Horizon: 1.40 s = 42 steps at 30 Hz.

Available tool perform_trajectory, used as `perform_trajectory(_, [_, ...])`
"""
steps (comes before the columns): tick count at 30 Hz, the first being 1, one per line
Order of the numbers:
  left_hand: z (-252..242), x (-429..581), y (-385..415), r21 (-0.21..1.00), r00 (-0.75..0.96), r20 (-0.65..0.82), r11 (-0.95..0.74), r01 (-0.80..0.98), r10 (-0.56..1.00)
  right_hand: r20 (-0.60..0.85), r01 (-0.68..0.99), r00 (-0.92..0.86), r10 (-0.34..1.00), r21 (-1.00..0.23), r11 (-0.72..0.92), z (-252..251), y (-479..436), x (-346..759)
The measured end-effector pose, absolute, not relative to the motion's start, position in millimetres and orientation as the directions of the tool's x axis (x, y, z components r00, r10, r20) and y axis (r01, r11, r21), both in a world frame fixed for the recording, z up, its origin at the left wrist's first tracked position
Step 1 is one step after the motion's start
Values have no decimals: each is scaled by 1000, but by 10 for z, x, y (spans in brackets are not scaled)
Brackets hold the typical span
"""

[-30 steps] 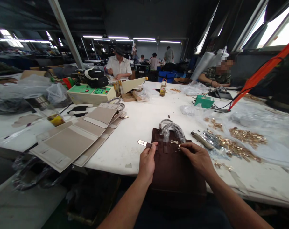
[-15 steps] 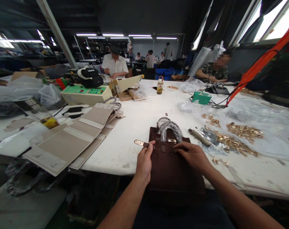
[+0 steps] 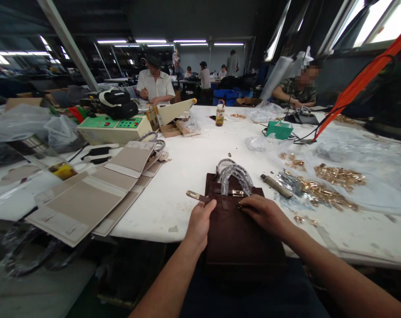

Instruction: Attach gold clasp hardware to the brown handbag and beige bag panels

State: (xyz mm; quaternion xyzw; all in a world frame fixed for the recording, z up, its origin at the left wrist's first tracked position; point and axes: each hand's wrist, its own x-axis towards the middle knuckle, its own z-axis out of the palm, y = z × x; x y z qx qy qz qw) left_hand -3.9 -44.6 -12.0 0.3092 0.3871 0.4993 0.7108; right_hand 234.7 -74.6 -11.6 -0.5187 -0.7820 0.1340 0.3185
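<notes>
A dark brown handbag (image 3: 243, 247) stands at the table's near edge, tilted toward me. Clear plastic film wraps its handles (image 3: 235, 172). My left hand (image 3: 200, 223) is closed on a brown leather strap (image 3: 205, 199) at the bag's left side; a gold metal plate (image 3: 193, 194) tips the strap and points left. My right hand (image 3: 263, 212) pinches a small gold metal piece (image 3: 240, 205) against the bag's front, just right of the handle tab. Above those fingertips sits a gold clasp plate (image 3: 237, 193) near the bag's top. Most of the small piece is hidden by the fingers.
Right of the bag lie a grey-green handled tool (image 3: 276, 186) and piles of gold fittings (image 3: 339, 179) on plastic. Beige bag panels (image 3: 84, 207) are stacked at the left, before a green-topped machine (image 3: 116, 126). Two co-workers sit across the white table (image 3: 194, 172).
The view has shifted slightly. My right fingers have moved a little left and closer against the bag's front. My left hand keeps its grip on the strap.
</notes>
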Motion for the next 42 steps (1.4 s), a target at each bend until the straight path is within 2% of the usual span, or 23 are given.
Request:
perform_trajectory(4, [-23, -16, -423, 797, 341, -278, 414, -441, 898, 340, 748, -245, 908, -529, 401, -114, -739, 2364])
perform_trajectory(9, [-29, 42, -399, 713, 399, -324, 499, -493, 858, 329, 730, -273, 904, -541, 418, -79, -768, 2358])
perform_trajectory(15, [-65, 69, -405, 663, 466, -306, 537, -521, 830, 348, 803, -280, 895, -425, 417, -184, -814, 2350])
perform_trajectory(19, [-50, 49, -382, 608, 523, -385, 636, -476, 760, 376, 828, -259, 890, -388, 405, -245, -842, 2340])
perform_trajectory(25, [-34, 78, -331, 652, 519, -435, 655, -381, 735, 358, 823, -230, 905, -424, 377, -119, -834, 2392])
perform_trajectory(33, [-115, 136, -262, 497, 627, -496, 788, -362, 601, 308, 847, -308, 900, -343, 407, -89, -733, 2483])
perform_trajectory(39, [-193, 128, -242, 450, 638, -508, 809, -377, 579, 287, 803, -391, 875, -359, 476, -138, -664, 2559])
perform_trajectory(42, [-208, 132, -234, 448, 626, -518, 808, -382, 583, 275, 818, -414, 867, -305, 488, -128, -651, 2575])
